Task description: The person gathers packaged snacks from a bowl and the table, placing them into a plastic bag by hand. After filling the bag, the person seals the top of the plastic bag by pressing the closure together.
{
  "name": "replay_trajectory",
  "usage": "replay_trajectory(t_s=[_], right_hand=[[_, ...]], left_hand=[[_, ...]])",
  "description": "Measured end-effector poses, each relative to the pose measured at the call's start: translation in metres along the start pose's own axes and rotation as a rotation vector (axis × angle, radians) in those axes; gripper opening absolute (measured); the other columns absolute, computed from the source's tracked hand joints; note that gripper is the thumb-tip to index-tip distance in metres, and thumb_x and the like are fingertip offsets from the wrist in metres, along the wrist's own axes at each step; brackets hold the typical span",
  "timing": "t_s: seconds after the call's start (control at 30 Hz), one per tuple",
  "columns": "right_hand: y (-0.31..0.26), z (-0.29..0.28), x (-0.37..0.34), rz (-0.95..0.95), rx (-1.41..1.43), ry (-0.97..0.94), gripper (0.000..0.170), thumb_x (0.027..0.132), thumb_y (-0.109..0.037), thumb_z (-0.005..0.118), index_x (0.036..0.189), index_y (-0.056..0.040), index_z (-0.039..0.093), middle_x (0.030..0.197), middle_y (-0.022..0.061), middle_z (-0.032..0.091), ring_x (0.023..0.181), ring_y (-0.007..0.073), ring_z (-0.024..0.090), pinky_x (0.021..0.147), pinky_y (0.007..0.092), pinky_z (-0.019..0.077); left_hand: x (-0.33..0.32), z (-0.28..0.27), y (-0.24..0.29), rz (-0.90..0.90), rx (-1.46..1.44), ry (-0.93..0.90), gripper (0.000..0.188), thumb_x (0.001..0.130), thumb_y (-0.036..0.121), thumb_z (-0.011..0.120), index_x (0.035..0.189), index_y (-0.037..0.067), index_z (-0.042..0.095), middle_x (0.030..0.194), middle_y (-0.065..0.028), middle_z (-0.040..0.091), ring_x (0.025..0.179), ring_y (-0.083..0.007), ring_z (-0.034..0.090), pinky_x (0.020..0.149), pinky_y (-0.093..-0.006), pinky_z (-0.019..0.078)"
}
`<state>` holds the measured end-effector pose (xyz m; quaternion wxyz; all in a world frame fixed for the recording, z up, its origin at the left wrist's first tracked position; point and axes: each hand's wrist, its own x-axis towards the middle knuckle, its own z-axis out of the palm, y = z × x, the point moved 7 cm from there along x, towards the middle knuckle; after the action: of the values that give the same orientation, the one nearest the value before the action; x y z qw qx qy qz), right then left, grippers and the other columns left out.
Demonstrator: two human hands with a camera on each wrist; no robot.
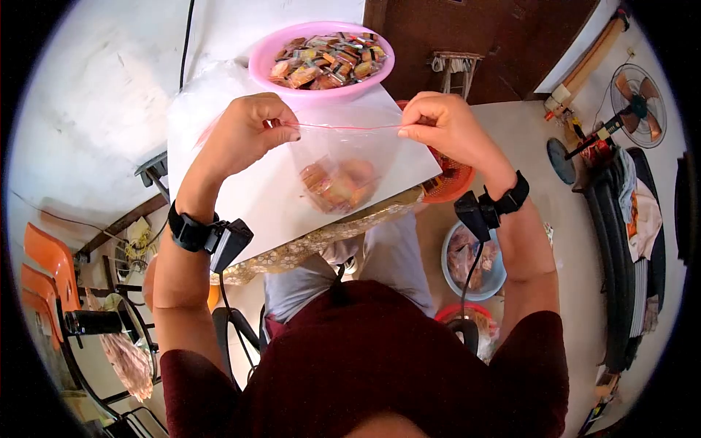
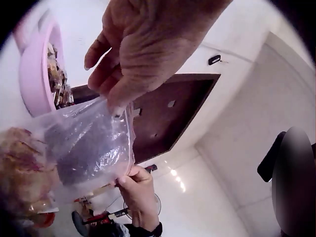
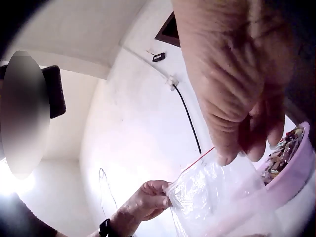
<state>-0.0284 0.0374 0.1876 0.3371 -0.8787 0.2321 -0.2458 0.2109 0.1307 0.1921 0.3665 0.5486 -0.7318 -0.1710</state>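
A clear zip bag (image 1: 342,157) with a red line along its top edge is stretched between both hands over the white table. Several brownish-orange pieces (image 1: 339,186) lie in its lower part. At the bag's left top corner, my left hand (image 1: 252,131) pinches the edge between thumb and fingers. My right hand (image 1: 442,125) pinches the opposite corner the same way. In the left wrist view the bag (image 2: 89,143) hangs from both hands, its top edge pulled straight. The right wrist view shows the red line running between the two hands.
Behind the bag, a pink basin (image 1: 263,77) holds many small wrapped packets (image 1: 328,62). An orange basket (image 1: 456,179) is beside the white table (image 1: 255,212). On the floor at right stand a blue basin (image 1: 453,266) and a fan (image 1: 637,106). Orange chairs (image 1: 47,255) stand at left.
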Motion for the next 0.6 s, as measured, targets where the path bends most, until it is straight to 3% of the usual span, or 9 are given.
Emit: replay_trajectory(t_s=[0.2, 0.3, 0.4, 0.6], right_hand=[[-0.009, 0.004, -0.005, 0.041, 0.122, 0.028, 0.011, 0.081, -0.004, 0.073, 0.079, 0.0011, 0.064, 0.074, 0.001, 0.061, 0.07, 0.0064, 0.055, 0.064, 0.0237, 0.0465], [-0.004, 0.01, -0.007, 0.082, 0.219, 0.01, 0.009, 0.083, -0.003, 0.072, 0.085, 0.0002, 0.064, 0.078, -0.0009, 0.061, 0.072, 0.005, 0.055, 0.065, 0.0223, 0.0463], [0.001, 0.011, -0.008, 0.049, 0.292, 0.079, 0.011, 0.084, -0.001, 0.07, 0.093, -0.0001, 0.063, 0.084, -0.0015, 0.062, 0.075, 0.0047, 0.055, 0.068, 0.0213, 0.0465], [0.019, 0.018, -0.014, 0.129, 0.272, 0.16, 0.012, 0.087, -0.006, 0.069, 0.097, -0.0006, 0.064, 0.083, -0.0025, 0.06, 0.079, 0.0046, 0.054, 0.069, 0.0216, 0.0462]], left_hand=[[-0.017, -0.003, -0.013, -0.144, -0.097, -0.034, 0.017, 0.078, -0.005, 0.074, 0.09, 0.003, 0.065, 0.08, 0.0029, 0.058, 0.071, -0.0052, 0.052, 0.062, -0.0224, 0.0449], [-0.022, -0.005, -0.011, -0.121, -0.16, 0.067, 0.024, 0.078, -0.005, 0.074, 0.098, 0.004, 0.064, 0.079, 0.004, 0.056, 0.071, -0.0046, 0.052, 0.062, -0.0216, 0.0446], [-0.028, -0.002, -0.01, -0.161, -0.273, 0.111, 0.018, 0.08, -0.003, 0.074, 0.094, 0.003, 0.064, 0.077, 0.0027, 0.059, 0.065, -0.0051, 0.05, 0.058, -0.0222, 0.044], [-0.035, 0.007, -0.034, -0.208, -0.501, 0.145, 0.013, 0.087, 0.0, 0.069, 0.098, 0.001, 0.063, 0.086, 0.0015, 0.064, 0.073, -0.0065, 0.057, 0.069, -0.0213, 0.0476]])
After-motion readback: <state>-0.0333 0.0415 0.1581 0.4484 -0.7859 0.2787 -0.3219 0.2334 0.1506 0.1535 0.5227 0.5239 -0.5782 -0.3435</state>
